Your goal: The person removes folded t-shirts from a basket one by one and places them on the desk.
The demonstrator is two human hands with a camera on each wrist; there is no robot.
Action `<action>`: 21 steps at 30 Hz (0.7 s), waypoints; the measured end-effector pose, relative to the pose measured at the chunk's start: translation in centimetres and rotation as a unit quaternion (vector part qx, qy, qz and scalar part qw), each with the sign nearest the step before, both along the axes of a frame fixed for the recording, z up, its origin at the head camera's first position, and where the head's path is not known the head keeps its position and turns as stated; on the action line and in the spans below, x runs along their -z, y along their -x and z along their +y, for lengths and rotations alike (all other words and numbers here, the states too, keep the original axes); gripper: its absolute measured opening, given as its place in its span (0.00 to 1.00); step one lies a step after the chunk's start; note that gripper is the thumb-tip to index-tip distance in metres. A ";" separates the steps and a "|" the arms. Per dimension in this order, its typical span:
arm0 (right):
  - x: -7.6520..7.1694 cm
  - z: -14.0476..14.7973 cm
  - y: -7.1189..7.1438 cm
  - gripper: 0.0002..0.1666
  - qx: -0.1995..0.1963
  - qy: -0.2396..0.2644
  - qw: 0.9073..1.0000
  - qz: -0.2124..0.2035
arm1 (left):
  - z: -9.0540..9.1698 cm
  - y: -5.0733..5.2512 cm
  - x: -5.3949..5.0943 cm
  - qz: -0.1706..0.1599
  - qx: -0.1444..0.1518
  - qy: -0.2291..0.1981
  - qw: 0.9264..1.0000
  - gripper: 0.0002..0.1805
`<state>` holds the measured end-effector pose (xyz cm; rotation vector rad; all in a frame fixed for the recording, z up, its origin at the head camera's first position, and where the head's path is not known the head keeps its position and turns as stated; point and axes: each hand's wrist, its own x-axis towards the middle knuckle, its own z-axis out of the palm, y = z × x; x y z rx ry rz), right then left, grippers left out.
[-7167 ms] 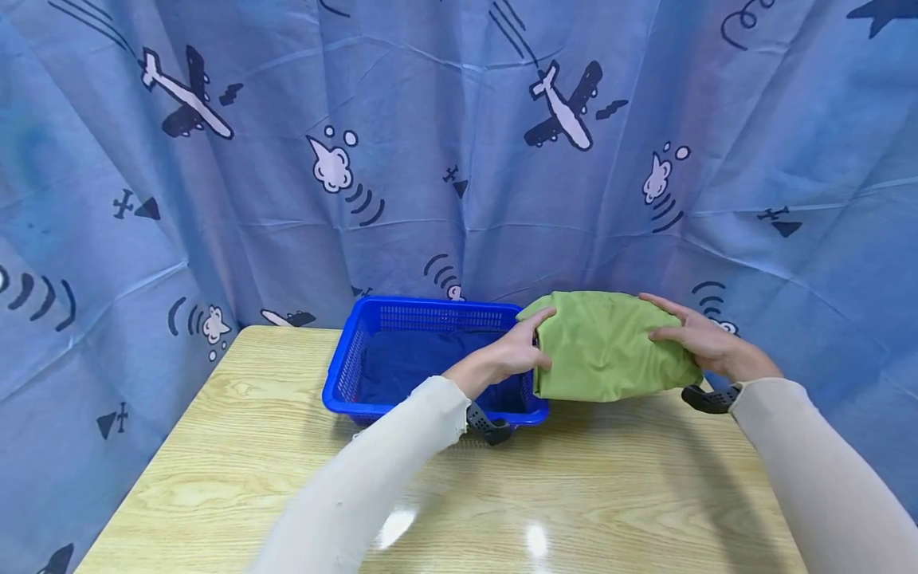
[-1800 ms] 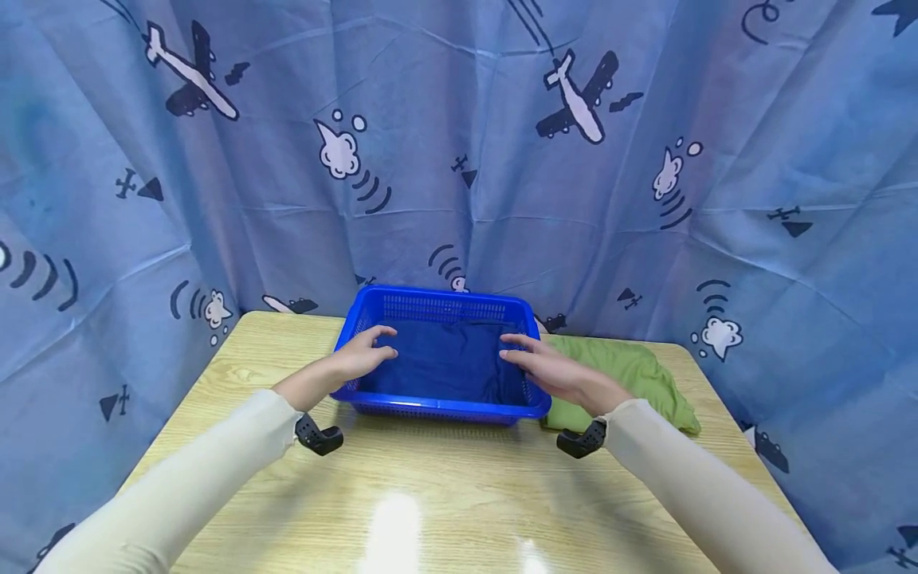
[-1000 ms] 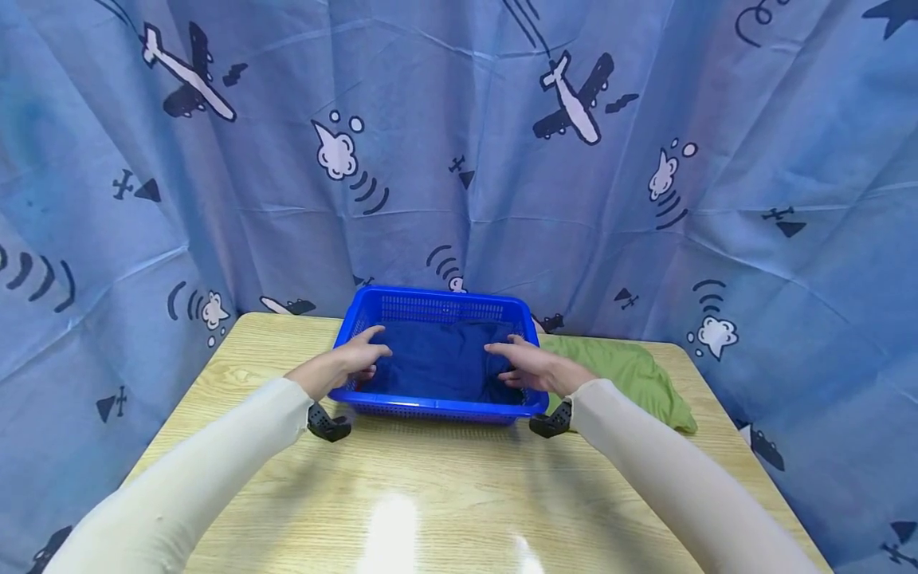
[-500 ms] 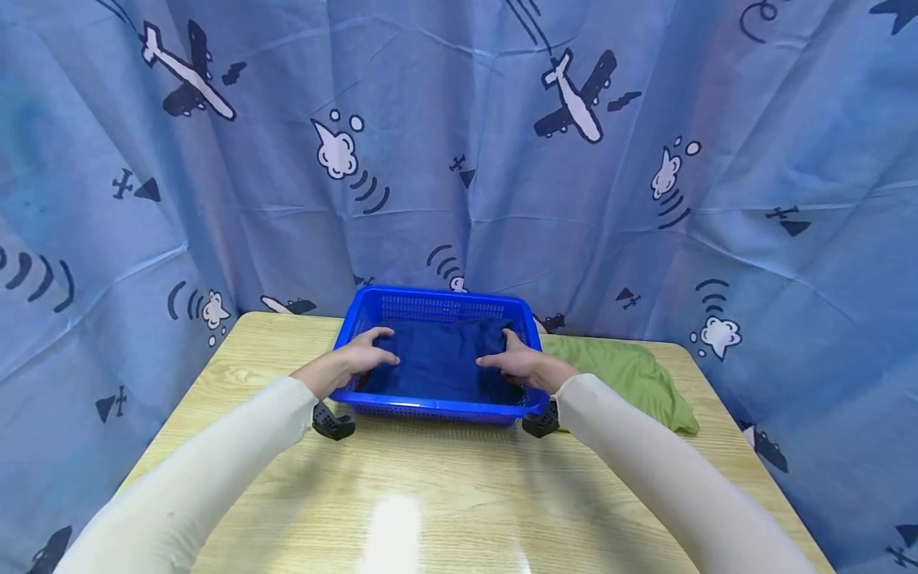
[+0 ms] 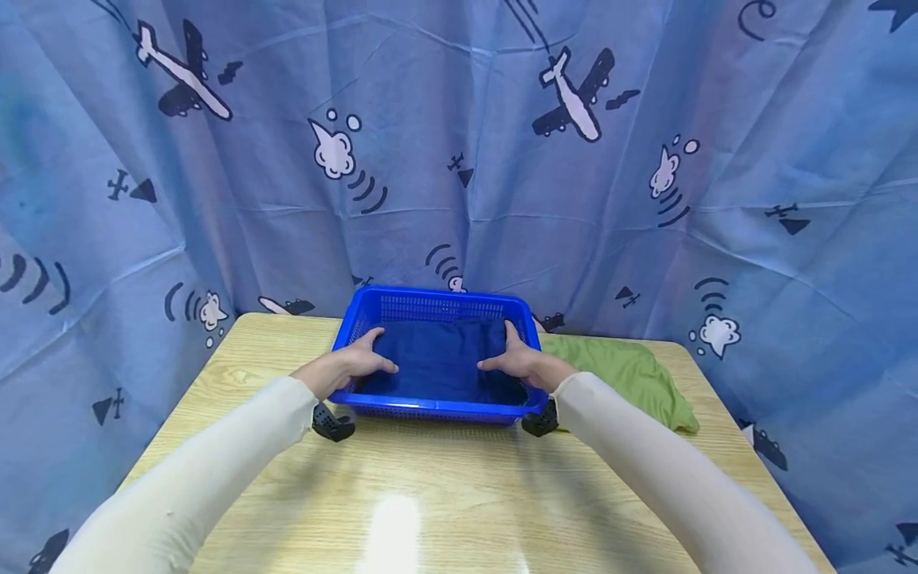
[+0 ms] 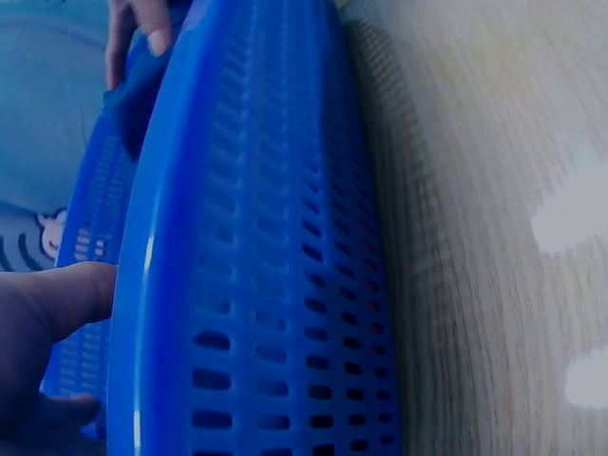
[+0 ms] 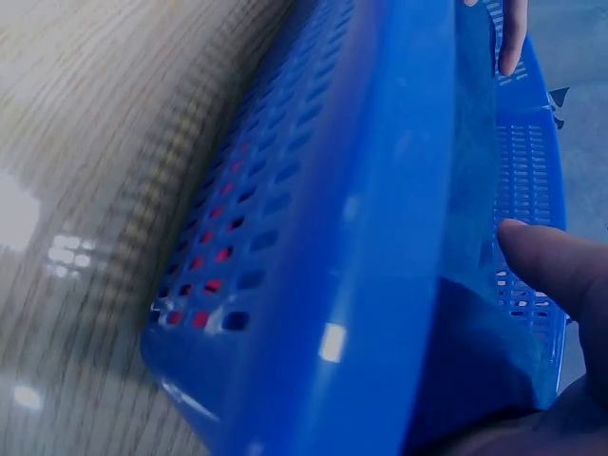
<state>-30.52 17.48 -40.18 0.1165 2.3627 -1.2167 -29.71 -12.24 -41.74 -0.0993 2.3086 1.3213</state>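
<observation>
A folded dark blue cloth [image 5: 441, 359] lies in the blue plastic basket [image 5: 437, 406]. At the cloth's left end my left hand [image 5: 355, 360] reaches over the rim, thumb on top and the other fingers hidden beneath or beside the cloth. My right hand [image 5: 519, 360] grips the right end, its thumb on top and one finger extended at the far edge. In the right wrist view the cloth [image 7: 475, 370] bunches next to my right hand [image 7: 570, 285]. The left wrist view has my left hand [image 6: 47, 313] behind the rim, partly cut off.
A folded green cloth [image 5: 617, 375] lies on the wooden table [image 5: 445, 494], right of the basket. Something red shows through the basket's holes in the right wrist view. A patterned blue curtain [image 5: 430, 159] hangs behind the table.
The green cloth, earlier in both hands, now lies on the table. Both hands have moved into the basket and onto the dark blue cloth, whose ends have shifted slightly.
</observation>
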 end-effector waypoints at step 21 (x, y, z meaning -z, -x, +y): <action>0.3 0.0 -0.6 0.62 -0.017 -0.007 1.000 0.020 | 1.1 0.3 1.2 0.146 0.021 0.073 0.986 0.56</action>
